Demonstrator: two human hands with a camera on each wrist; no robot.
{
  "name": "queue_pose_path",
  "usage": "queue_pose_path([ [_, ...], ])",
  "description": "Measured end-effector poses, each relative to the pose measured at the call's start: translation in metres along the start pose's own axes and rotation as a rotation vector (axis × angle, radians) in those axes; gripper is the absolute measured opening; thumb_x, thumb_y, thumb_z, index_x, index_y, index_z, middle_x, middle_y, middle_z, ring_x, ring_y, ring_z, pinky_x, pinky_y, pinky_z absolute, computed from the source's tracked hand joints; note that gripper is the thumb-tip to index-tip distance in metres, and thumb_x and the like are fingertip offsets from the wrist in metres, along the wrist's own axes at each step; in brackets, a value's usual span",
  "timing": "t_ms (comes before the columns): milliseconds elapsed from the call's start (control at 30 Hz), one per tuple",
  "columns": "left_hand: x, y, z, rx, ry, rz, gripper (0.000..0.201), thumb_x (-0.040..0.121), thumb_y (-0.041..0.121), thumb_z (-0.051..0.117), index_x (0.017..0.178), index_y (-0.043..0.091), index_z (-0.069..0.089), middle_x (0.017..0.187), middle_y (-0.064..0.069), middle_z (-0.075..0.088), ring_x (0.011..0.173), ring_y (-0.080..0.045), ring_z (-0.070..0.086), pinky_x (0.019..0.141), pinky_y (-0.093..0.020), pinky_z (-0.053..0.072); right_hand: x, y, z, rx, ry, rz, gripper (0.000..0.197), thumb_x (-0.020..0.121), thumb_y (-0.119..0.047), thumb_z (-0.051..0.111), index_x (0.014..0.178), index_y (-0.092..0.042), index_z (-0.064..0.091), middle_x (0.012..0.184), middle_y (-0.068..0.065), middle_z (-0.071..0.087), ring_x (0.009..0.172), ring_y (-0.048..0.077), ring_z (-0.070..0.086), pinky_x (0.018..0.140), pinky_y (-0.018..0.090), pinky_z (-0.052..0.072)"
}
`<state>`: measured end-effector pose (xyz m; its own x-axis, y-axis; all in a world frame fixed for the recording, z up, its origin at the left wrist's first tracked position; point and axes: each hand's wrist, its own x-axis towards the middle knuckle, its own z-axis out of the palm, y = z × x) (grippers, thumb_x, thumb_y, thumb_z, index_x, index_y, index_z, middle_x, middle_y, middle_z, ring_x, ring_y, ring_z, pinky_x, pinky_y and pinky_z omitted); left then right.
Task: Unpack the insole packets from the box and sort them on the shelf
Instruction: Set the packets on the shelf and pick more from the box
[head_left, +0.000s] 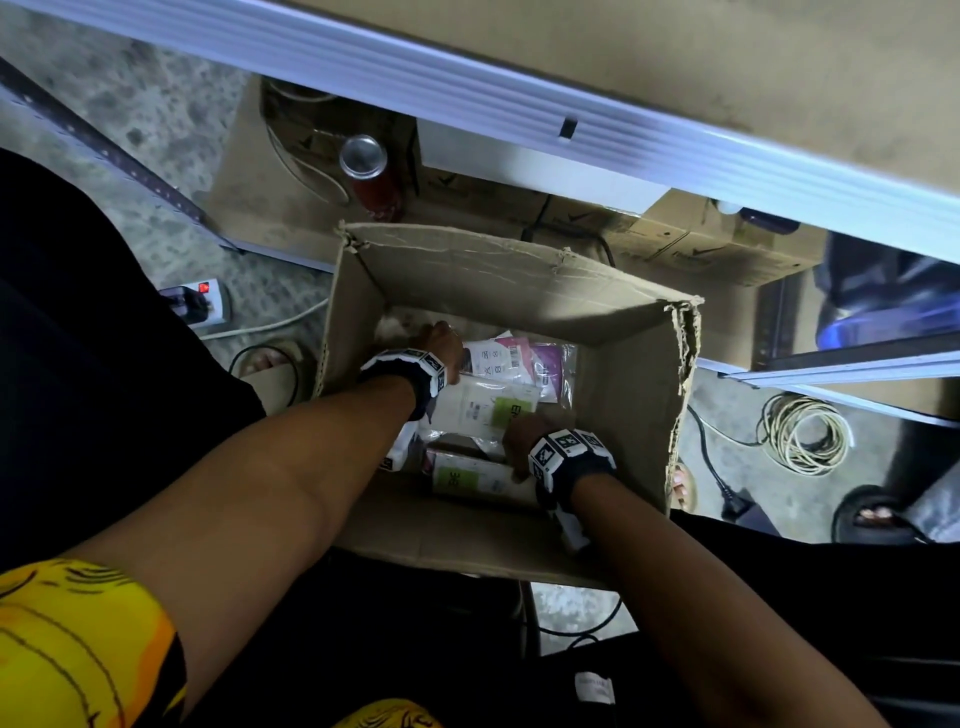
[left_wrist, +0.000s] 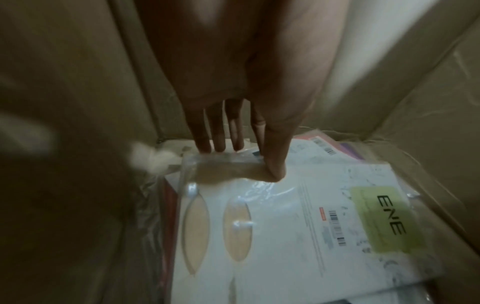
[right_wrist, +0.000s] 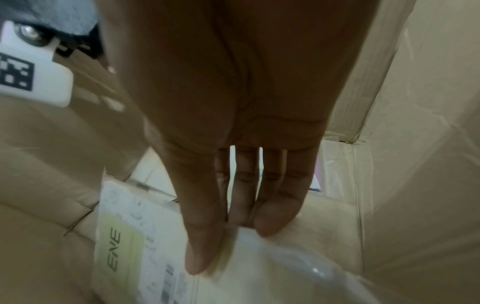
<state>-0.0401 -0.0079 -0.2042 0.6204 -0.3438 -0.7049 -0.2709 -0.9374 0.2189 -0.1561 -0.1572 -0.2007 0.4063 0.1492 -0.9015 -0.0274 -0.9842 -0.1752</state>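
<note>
An open cardboard box (head_left: 493, 270) stands on the floor with several insole packets in it. On top lies a white packet with a green ENE label (head_left: 483, 408) (left_wrist: 298, 216). A pink and purple packet (head_left: 519, 353) lies behind it and another green-label packet (head_left: 467, 478) (right_wrist: 116, 246) in front. My left hand (head_left: 439, 338) (left_wrist: 241, 160) pinches the far end of the top packet, thumb over its edge and fingers behind. My right hand (head_left: 519, 441) (right_wrist: 228, 246) reaches down at the green-label end, thumb and fingertips pinching a packet's clear wrap (right_wrist: 285, 267).
A white shelf rail (head_left: 519, 104) runs across above the box. Brown cartons (head_left: 675, 234) and a red can (head_left: 369, 171) sit under it. A power strip (head_left: 197, 306) lies on the floor at the left, a coiled cable (head_left: 802, 436) at the right. Sandalled feet flank the box.
</note>
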Motion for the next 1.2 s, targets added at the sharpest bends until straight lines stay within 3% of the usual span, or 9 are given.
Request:
queue_pose_path([
  [133, -0.004, 0.001, 0.001, -0.046, 0.028, 0.001, 0.033, 0.086, 0.014, 0.071, 0.116, 0.001, 0.068, 0.136, -0.017, 0.056, 0.123, -0.036, 0.056, 0.103, -0.041, 0.046, 0.005, 0.001, 0.0, -0.006, 0.008, -0.008, 0.052, 0.078, -0.012, 0.079, 0.125, 0.0, 0.06, 0.135, 0.019, 0.057, 0.126, 0.032, 0.054, 0.1, 0.035, 0.046],
  [267, -0.01, 0.001, 0.003, -0.114, 0.095, 0.017, 0.02, 0.087, 0.01, 0.069, 0.106, 0.007, 0.073, 0.13, -0.014, 0.058, 0.115, -0.033, 0.06, 0.097, -0.041, 0.051, 0.004, 0.001, -0.001, -0.011, 0.004, -0.01, 0.053, 0.073, -0.012, 0.083, 0.121, -0.004, 0.062, 0.13, 0.016, 0.06, 0.121, 0.032, 0.058, 0.099, 0.036, 0.05],
  [367, -0.012, -0.001, 0.007, -0.242, 0.09, 0.051, 0.012, 0.084, 0.004, 0.072, 0.096, 0.007, 0.071, 0.132, -0.014, 0.053, 0.115, -0.032, 0.059, 0.098, -0.04, 0.05, 0.001, 0.001, 0.0, -0.014, 0.019, -0.009, 0.057, 0.075, -0.014, 0.082, 0.126, -0.002, 0.059, 0.131, 0.017, 0.059, 0.121, 0.032, 0.058, 0.098, 0.038, 0.049],
  [467, -0.017, -0.003, 0.007, -0.369, 0.08, 0.033, 0.017, 0.08, 0.004, 0.077, 0.092, 0.01, 0.066, 0.128, -0.013, 0.058, 0.11, -0.03, 0.062, 0.094, -0.039, 0.052, -0.003, 0.002, 0.001, -0.015, 0.081, -0.024, 0.065, 0.076, -0.014, 0.081, 0.133, -0.002, 0.052, 0.137, 0.018, 0.054, 0.125, 0.034, 0.055, 0.102, 0.042, 0.047],
  [633, -0.027, 0.001, -0.004, -0.351, 0.077, 0.083, 0.02, 0.08, 0.014, 0.079, 0.098, 0.009, 0.075, 0.117, -0.012, 0.069, 0.11, -0.028, 0.064, 0.097, -0.034, 0.049, -0.018, 0.009, -0.003, -0.035, 0.157, -0.024, 0.084, 0.071, -0.02, 0.082, 0.143, -0.021, 0.038, 0.149, 0.01, 0.041, 0.135, 0.032, 0.045, 0.102, 0.049, 0.048],
  [767, -0.041, 0.007, -0.021, -0.337, 0.114, 0.091, 0.01, 0.08, 0.017, 0.078, 0.09, 0.016, 0.075, 0.102, -0.009, 0.074, 0.1, -0.025, 0.068, 0.089, -0.032, 0.053, -0.032, 0.007, -0.016, -0.104, 0.174, -0.027, 0.095, 0.072, -0.02, 0.085, 0.15, -0.017, 0.031, 0.156, 0.013, 0.031, 0.143, 0.031, 0.034, 0.111, 0.044, 0.039],
  [900, -0.06, 0.014, -0.042, -0.251, 0.236, 0.165, 0.005, 0.082, 0.018, 0.075, 0.086, 0.016, 0.074, 0.098, -0.006, 0.073, 0.099, -0.024, 0.063, 0.075, -0.023, 0.04, -0.054, 0.002, -0.033, -0.149, 0.256, 0.003, 0.079, 0.079, -0.021, 0.08, 0.146, -0.012, 0.039, 0.154, 0.014, 0.036, 0.142, 0.028, 0.038, 0.114, 0.037, 0.035],
  [1067, -0.095, 0.023, -0.078, -0.145, 0.332, 0.24, 0.007, 0.079, 0.025, 0.074, 0.076, 0.031, 0.072, 0.1, 0.0, 0.071, 0.102, -0.023, 0.062, 0.087, -0.033, 0.051, -0.094, -0.005, -0.061, -0.085, 0.446, 0.014, 0.037, 0.089, -0.013, 0.064, 0.126, -0.004, 0.061, 0.133, 0.019, 0.058, 0.124, 0.032, 0.056, 0.1, 0.032, 0.044],
  [1200, -0.119, 0.028, -0.098, -0.157, 0.432, 0.285, 0.017, 0.076, 0.013, 0.075, 0.067, 0.027, 0.073, 0.075, 0.012, 0.068, 0.091, -0.019, 0.066, 0.079, -0.026, 0.052, -0.125, -0.012, -0.071, -0.1, 0.551, 0.02, 0.031, 0.084, -0.014, 0.071, 0.114, -0.006, 0.068, 0.122, 0.017, 0.065, 0.115, 0.033, 0.061, 0.094, 0.034, 0.05],
])
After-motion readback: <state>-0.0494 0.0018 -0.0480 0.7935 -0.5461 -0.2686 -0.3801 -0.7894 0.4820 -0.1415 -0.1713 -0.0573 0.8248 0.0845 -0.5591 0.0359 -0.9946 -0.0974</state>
